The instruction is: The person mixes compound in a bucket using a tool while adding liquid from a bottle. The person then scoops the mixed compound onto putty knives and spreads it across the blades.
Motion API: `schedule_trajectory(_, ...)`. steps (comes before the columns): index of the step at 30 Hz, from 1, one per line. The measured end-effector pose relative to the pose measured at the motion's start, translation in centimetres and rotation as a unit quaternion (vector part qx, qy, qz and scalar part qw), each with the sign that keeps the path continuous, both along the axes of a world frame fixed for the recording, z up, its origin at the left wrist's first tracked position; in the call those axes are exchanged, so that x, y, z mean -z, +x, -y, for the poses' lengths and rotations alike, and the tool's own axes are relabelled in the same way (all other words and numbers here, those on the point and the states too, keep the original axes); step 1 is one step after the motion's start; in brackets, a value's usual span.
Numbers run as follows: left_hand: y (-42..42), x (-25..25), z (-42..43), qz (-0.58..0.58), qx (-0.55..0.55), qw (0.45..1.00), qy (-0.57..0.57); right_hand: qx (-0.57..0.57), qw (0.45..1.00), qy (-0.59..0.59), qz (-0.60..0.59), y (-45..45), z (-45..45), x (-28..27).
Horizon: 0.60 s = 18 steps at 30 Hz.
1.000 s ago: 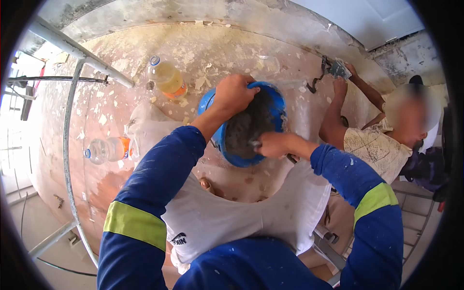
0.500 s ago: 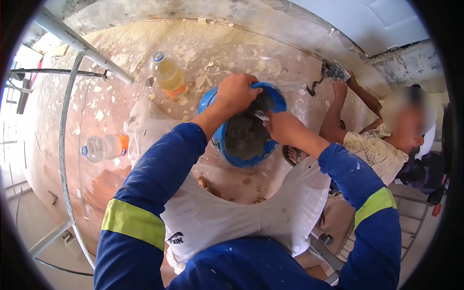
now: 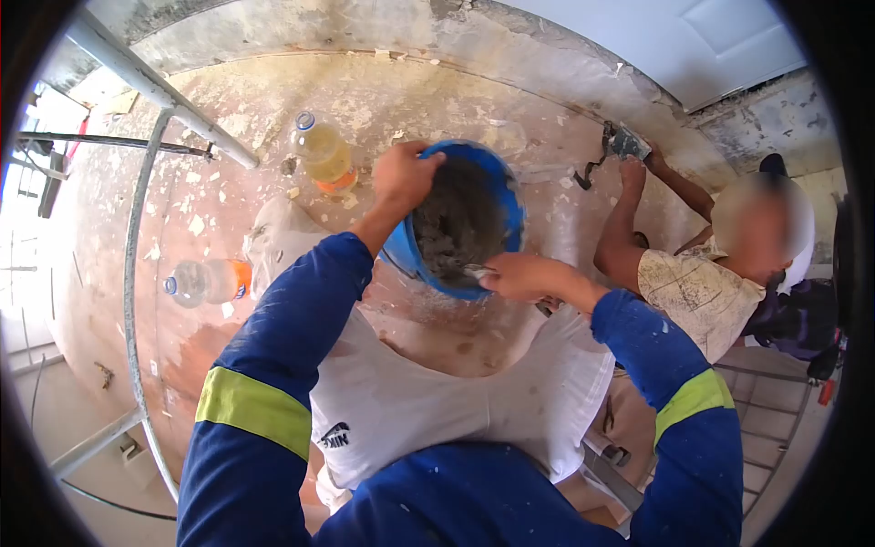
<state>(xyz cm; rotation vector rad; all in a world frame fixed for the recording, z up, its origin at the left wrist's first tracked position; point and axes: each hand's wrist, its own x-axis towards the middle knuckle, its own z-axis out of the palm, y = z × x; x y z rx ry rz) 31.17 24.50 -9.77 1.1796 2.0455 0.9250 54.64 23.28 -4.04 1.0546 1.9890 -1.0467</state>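
Observation:
A blue bucket (image 3: 513, 196) of wet grey mortar (image 3: 456, 219) is tilted in front of me, between my knees. My left hand (image 3: 406, 176) is closed over its rim on the upper left. At the lower right of the opening, my right hand (image 3: 524, 275) is closed round a trowel (image 3: 476, 271). Only a short metal part of the trowel shows; the rest is hidden by my fingers and the mortar.
Two plastic bottles, one upright (image 3: 324, 155) and one lying (image 3: 205, 282), are to the left. A metal scaffold frame (image 3: 137, 228) stands farther left. At right, a co-worker (image 3: 697, 292) holds a flat tool (image 3: 629, 143) near the wall. Paint flakes litter the floor.
The bucket has tilted and turned, with its rim pulled left and up by my left hand. My right hand with the trowel has moved down and slightly left, toward the near rim.

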Motion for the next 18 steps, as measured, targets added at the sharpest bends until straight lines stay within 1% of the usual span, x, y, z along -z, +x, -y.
schedule_trajectory(1,-0.3,0.7,0.6,0.009,-0.051,0.999,0.0,-0.056,0.994,0.082,-0.053,1.8,-0.5,0.5)
schedule_trajectory(2,-0.2,1.6,1.6,0.018,-0.1,0.995,0.002,-0.108,0.975,0.164,-0.105,2.9,-0.9,1.3)
schedule_trajectory(5,3.0,1.5,5.9,0.013,-0.231,0.972,0.027,-0.177,0.96,0.219,0.009,2.1,-2.0,-2.6)
schedule_trajectory(7,6.1,1.4,8.8,0.128,-0.296,0.942,0.096,-0.21,0.944,0.251,0.03,1.7,-2.5,-2.0)
schedule_trajectory(9,8.1,3.7,11.0,0.217,-0.317,0.915,0.122,-0.234,0.929,0.285,0.03,1.2,-2.8,-2.3)
schedule_trajectory(12,10.8,2.7,13.8,0.206,-0.336,0.914,0.096,-0.252,0.915,0.316,0.0,1.0,-2.6,-2.9)
schedule_trajectory(15,11.5,3.1,16.3,0.326,-0.33,0.883,0.066,-0.247,0.913,0.323,-0.03,2.5,-1.7,-2.5)
schedule_trajectory(18,9.9,1.9,17.8,0.307,-0.319,0.896,-0.032,-0.218,0.917,0.326,-0.069,5.0,-0.4,-3.3)
